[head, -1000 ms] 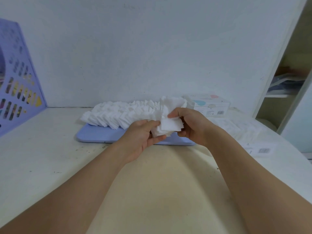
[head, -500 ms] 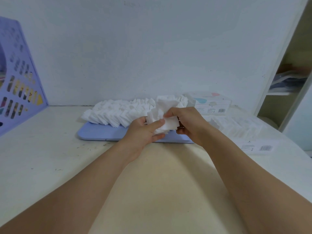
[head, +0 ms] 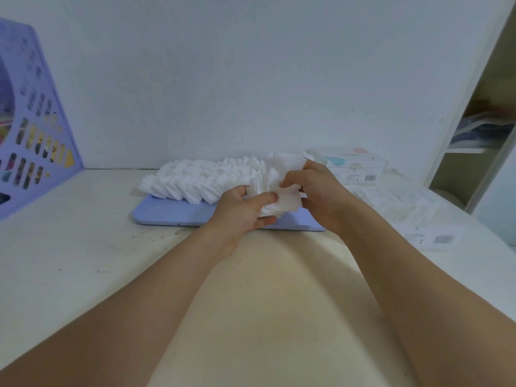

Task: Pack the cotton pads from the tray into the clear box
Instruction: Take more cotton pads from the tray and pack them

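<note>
Holding loose bunch of cotton pads (head: 282, 188) above tray (head: 178, 212) right end: left hand (head: 240, 212) grip pinches bunch at 7 o'clock, right hand (head: 318, 191) grip at 3 o'clock.

White table (head: 83, 247); blue tray (head: 173, 213); boxes (head: 354, 166)

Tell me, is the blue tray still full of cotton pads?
Mostly full. White cotton pads cover the back of the tray; its front strip is bare. Both hands hold a bunch.
</note>
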### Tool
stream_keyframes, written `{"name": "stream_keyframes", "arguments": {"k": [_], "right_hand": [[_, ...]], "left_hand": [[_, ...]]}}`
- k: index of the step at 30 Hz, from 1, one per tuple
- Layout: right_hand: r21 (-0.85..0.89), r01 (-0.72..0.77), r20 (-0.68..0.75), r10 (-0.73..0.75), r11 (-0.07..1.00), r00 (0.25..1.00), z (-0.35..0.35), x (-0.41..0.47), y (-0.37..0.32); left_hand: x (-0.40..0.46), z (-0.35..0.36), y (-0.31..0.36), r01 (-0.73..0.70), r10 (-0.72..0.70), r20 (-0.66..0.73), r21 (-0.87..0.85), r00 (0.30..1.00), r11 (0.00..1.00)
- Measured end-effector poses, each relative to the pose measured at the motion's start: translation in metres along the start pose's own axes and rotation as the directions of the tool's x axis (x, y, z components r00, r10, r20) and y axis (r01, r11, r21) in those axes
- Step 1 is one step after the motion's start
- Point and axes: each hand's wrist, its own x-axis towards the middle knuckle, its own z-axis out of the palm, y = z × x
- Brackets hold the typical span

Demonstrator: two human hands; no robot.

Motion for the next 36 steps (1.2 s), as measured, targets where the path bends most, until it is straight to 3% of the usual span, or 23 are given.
{"name": "stream_keyframes", "arguments": {"k": [4,8,10,12,15,19,24,30,36], "right_hand": [[0.04,-0.011,-0.006,0.011,0.999,1.0,0.001,-0.001,-0.001],[0.194,0.02,-0.182,0.016,0.981,0.983,-0.009,0.004,-0.007],[0.266,0.024,-0.149,0.016,0.964,0.989,-0.019,0.006,-0.012],[0.194,-0.007,-0.02,0.011,0.981,1.0,-0.024,0.003,-0.013],[-0.046,-0.041,0.098,0.045,0.998,0.994,-0.021,0.0,-0.008],[-0.102,-0.047,0.066,0.054,0.994,0.996,-0.015,-0.001,0.0],[-0.184,0.026,-0.006,-0.028,0.983,1.0,-0.01,0.001,0.003],[-0.293,0.213,-0.059,-0.24,0.932,0.969,-0.006,0.002,0.006],[0.005,0.146,0.09,-0.145,0.989,0.985,-0.027,0.006,-0.006]], "left_hand": [[0.0,0.0,0.0,0.011,-0.011,-0.002,-0.013,1.0,1.0],[0.002,0.0,0.001,0.019,-0.02,-0.025,-0.055,0.999,0.998],[0.002,-0.001,0.001,0.01,-0.013,-0.04,-0.077,0.999,0.997],[0.001,-0.001,0.002,-0.009,0.004,-0.06,-0.095,0.998,0.995],[0.0,-0.003,0.003,-0.038,0.033,-0.044,-0.127,0.998,0.991],[-0.001,-0.002,0.006,-0.02,0.017,-0.018,-0.19,1.0,0.982],[0.002,-0.002,0.007,0.015,-0.037,-0.083,-0.251,0.996,0.968],[0.003,-0.004,0.006,-0.047,0.021,-0.136,-0.19,0.99,0.981],[0.002,-0.005,0.007,-0.063,0.048,-0.11,-0.144,0.993,0.988]]}}
